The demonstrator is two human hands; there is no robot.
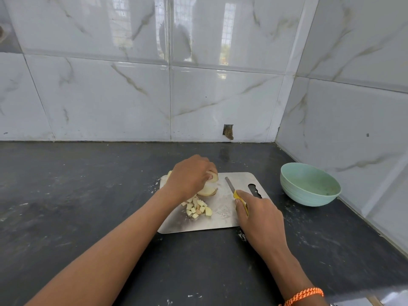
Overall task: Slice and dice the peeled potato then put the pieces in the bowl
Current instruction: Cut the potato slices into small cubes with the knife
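Note:
A steel cutting board (220,217) lies on the dark counter. My left hand (189,176) is curled over pale potato slices (208,189) at the board's far left, gripping them. Several diced potato cubes (197,208) sit in a small heap just in front of that hand. My right hand (258,214) holds a yellow-handled knife (234,191), its blade lying flat on the board and pointing away from me, clear of the potato. A light green bowl (309,184) stands to the right of the board, with no pieces visible inside.
The dark stone counter (88,195) runs left and toward me. White marble-look tiled walls meet in a corner behind the bowl. A small hole (228,131) in the tile sits low on the back wall. An orange cord bracelet (304,294) circles my right wrist.

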